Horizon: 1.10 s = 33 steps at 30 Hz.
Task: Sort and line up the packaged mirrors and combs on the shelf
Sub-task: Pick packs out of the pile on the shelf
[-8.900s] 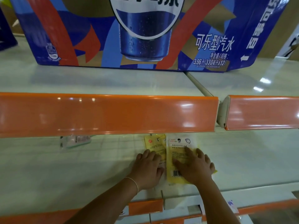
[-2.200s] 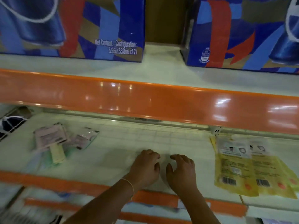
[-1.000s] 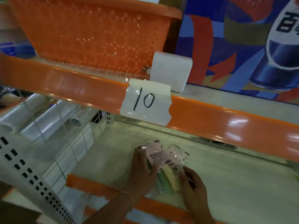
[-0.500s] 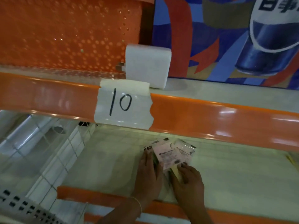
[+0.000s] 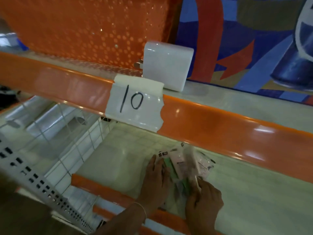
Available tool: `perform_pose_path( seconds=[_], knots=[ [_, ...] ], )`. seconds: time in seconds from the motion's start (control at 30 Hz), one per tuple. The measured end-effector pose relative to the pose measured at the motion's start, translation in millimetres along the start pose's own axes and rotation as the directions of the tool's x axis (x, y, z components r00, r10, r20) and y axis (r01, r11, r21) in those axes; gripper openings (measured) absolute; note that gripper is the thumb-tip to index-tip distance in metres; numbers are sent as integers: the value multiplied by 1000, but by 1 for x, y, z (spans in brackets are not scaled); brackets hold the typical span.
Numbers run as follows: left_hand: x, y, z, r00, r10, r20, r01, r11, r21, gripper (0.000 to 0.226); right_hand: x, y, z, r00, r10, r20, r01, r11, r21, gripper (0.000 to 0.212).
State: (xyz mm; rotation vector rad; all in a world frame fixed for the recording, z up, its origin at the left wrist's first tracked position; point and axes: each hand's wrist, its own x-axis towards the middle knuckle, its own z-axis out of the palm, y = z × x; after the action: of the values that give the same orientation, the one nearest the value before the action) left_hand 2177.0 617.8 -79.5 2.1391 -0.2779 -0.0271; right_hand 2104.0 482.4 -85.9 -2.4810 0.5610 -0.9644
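Pale shelf (image 5: 254, 197) with a small heap of clear packets (image 5: 184, 165).

By my hands lie green combs (image 5: 171, 167) under clear wrap and a pale pink packet (image 5: 190, 160) with dark print. The shelf floor (image 5: 254, 192) is pale cream; its edge strips (image 5: 220, 131) are glossy orange. Far left stands an orange basket (image 5: 84, 28) dotted with holes, then a plain white box (image 5: 166, 65), a white label (image 5: 135, 107) inked black "10", and a blue, red and tan carton (image 5: 245, 39).
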Motion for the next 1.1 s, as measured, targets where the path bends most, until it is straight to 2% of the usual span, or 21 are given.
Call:
perform_pose_path(
  seconds=[0.13,0.2,0.3,0.4,0.47,0.53,0.63,0.77,0.87,1.0,1.1],
  knots=[
    [-5,3,-7,998,15,-64,-20,996,-82,51,1,-13,-8,1000,16,22,-19,991,134,43],
    [-4,0,-13,996,36,-76,-45,991,-126,59,-2,-29,-11,985,130,109,-156,951,269,39],
    [4,-7,-36,996,-4,-87,-17,969,-248,47,-11,-56,1,896,277,348,-411,816,408,26],
    [20,-18,-66,989,-116,-86,75,920,-384,49,-21,-87,21,839,285,464,-488,772,407,18],
    [34,-30,-85,973,-212,-91,159,902,-403,51,-21,-106,32,819,212,534,-434,837,333,22],
    [47,-45,-101,966,-246,-75,206,914,-349,49,-20,-123,40,776,115,620,-309,926,215,29],
    [57,-65,-119,966,-254,-50,235,941,-245,45,-21,-134,48,744,62,665,-210,967,145,23],
    [61,-76,-125,992,-123,-14,120,985,-125,45,-26,-138,52,770,46,636,-173,975,140,26],
    [67,-81,-124,998,-34,-62,36,999,25,41,-34,-133,54,819,0,574,-94,986,135,27],
    [67,-84,-119,996,66,-53,-44,941,335,45,-39,-131,55,843,-55,534,-26,989,144,34],
    [68,-89,-113,986,165,-13,-136,857,497,40,-45,-132,61,841,-152,519,112,988,108,38]
  ],
)
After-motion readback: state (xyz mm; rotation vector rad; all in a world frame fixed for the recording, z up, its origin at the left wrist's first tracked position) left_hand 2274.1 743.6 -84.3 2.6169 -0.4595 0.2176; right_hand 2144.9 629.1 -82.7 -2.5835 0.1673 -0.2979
